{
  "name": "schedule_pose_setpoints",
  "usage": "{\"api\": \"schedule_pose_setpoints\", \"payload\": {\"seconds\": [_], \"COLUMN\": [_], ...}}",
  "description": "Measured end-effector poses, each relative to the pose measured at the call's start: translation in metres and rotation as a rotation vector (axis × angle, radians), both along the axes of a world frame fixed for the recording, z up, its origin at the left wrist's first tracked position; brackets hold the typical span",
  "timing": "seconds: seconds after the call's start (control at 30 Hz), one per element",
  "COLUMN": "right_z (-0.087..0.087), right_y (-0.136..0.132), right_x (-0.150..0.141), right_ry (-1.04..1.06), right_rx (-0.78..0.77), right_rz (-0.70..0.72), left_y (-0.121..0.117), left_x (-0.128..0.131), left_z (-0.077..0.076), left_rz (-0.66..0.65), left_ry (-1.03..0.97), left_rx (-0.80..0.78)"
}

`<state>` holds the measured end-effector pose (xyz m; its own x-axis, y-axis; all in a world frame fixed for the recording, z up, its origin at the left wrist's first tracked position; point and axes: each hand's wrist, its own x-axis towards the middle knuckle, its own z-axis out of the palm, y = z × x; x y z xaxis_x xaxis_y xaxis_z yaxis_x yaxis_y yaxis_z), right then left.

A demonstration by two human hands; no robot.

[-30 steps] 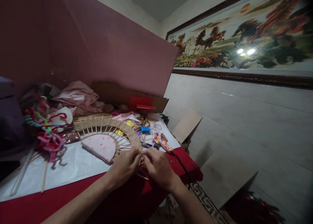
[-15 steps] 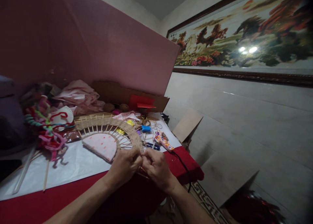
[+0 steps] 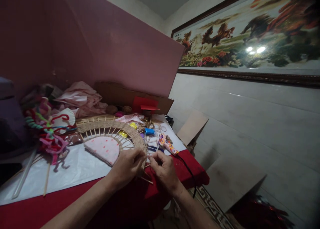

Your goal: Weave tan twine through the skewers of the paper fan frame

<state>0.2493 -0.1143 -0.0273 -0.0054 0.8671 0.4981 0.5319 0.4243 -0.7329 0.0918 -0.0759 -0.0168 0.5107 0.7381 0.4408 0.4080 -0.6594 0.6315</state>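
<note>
A half-round woven fan-shaped piece [image 3: 100, 125] lies on the table, its band of tan twine threaded over thin sticks. At its inner edge sits a half-circle pad of pink dotted cloth [image 3: 103, 149]. My left hand [image 3: 130, 167] is closed at the right end of the woven band, fingertips pinched together. Just beside it, my right hand [image 3: 163, 170] pinches with thumb and forefinger; what lies between them is too small to make out. The two hands are slightly apart. Stick ends [image 3: 147, 180] poke out below the fingers.
A flower-patterned glue gun [image 3: 167, 144] with a black cord lies right of the hands. Behind are a blue packet [image 3: 149, 131] and crumpled pink cloth [image 3: 80, 97]. Coloured pipe cleaners [image 3: 51, 135] stand at left. The red-covered table edge [image 3: 197, 175] ends at right.
My right hand has shifted a little right and down, opening a small gap from the left hand. More of the stick ends below the hands shows now.
</note>
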Motion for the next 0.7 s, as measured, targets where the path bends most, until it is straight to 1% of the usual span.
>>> {"api": "schedule_pose_setpoints", "payload": {"seconds": [0.13, 0.3, 0.53, 0.7], "right_z": [0.0016, 0.0052, 0.0053, 0.0025], "right_y": [-0.0034, -0.0055, -0.0065, -0.0047], "right_x": [-0.003, -0.002, 0.0005, -0.0021], "right_ry": [-0.141, -0.326, -0.457, -0.506], "right_rx": [0.092, 0.193, 0.227, 0.244], "right_rz": [0.014, 0.05, 0.074, 0.071], "left_y": [-0.0023, -0.0019, -0.0021, -0.0031], "left_x": [-0.0009, -0.0001, -0.0014, -0.0006], "left_z": [0.0035, 0.002, 0.0017, -0.0036], "left_rz": [-0.014, -0.042, -0.057, -0.037], "left_ry": [0.04, 0.048, 0.075, 0.082], "left_rx": [-0.069, -0.055, -0.106, -0.033]}}
